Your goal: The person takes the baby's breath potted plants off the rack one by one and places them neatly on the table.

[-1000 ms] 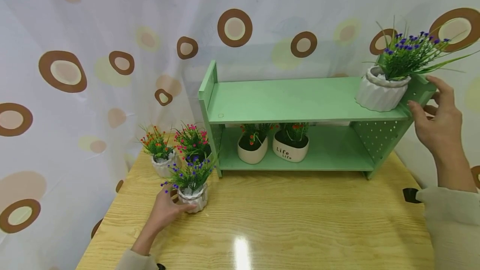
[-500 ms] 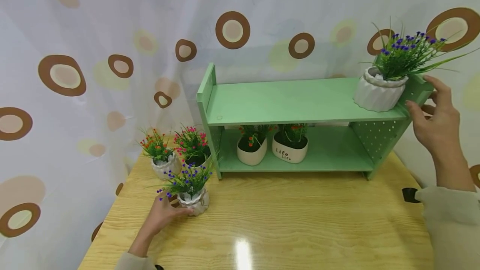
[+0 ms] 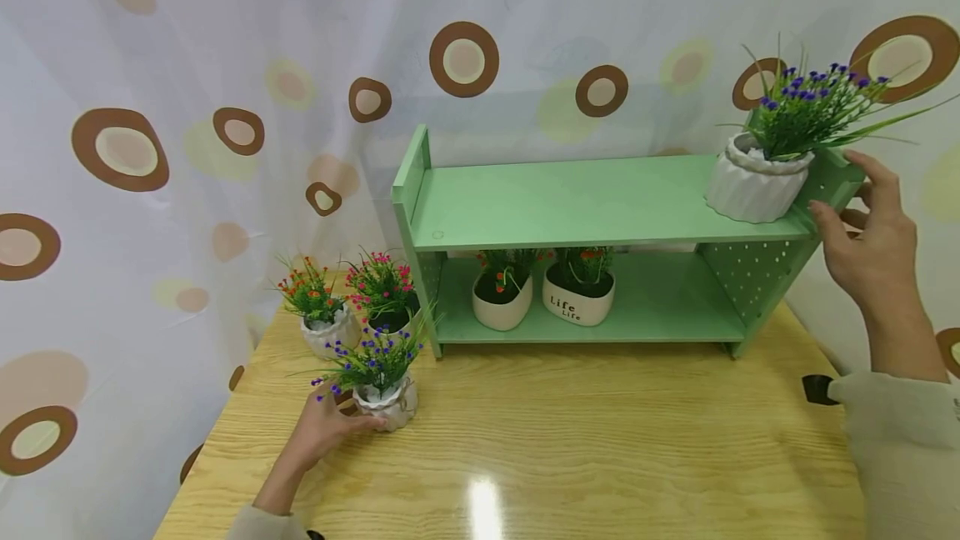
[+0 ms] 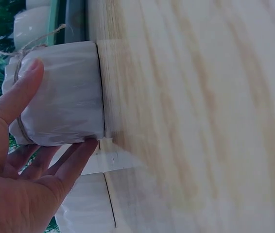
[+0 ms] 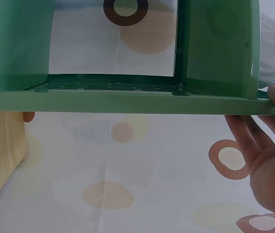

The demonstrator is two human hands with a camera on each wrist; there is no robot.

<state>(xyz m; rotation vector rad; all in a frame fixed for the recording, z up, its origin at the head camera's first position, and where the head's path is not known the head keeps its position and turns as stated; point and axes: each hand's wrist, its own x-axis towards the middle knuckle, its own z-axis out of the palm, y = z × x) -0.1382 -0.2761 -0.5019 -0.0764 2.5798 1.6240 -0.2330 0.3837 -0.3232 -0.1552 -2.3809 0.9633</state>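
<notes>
My left hand (image 3: 321,427) grips a small white fluted flowerpot (image 3: 395,405) with purple flowers, standing upright on the table. In the left wrist view the thumb presses the side of this flowerpot (image 4: 67,92), by a twine tie, and the fingers lie along its other side. My right hand (image 3: 873,244) holds the right end panel of a green two-tier shelf (image 3: 570,198). In the right wrist view, thumb and fingers straddle the panel's edge (image 5: 128,103). Close beside the thumb, another white flowerpot (image 3: 757,182) with purple flowers stands at the top tier's right end.
Two cream pots (image 3: 579,298) with orange-red flowers stand on the lower tier, one lettered "Life". Left of the shelf are a white pot (image 3: 330,333) with orange flowers and a pink-flowered plant (image 3: 381,290). A patterned curtain (image 3: 300,40) hangs behind the wooden table (image 3: 600,440).
The flowerpot in my left hand has turned slightly and shifted a little toward me, bringing its twine tie into view at the right. My right hand stays on the shelf panel.
</notes>
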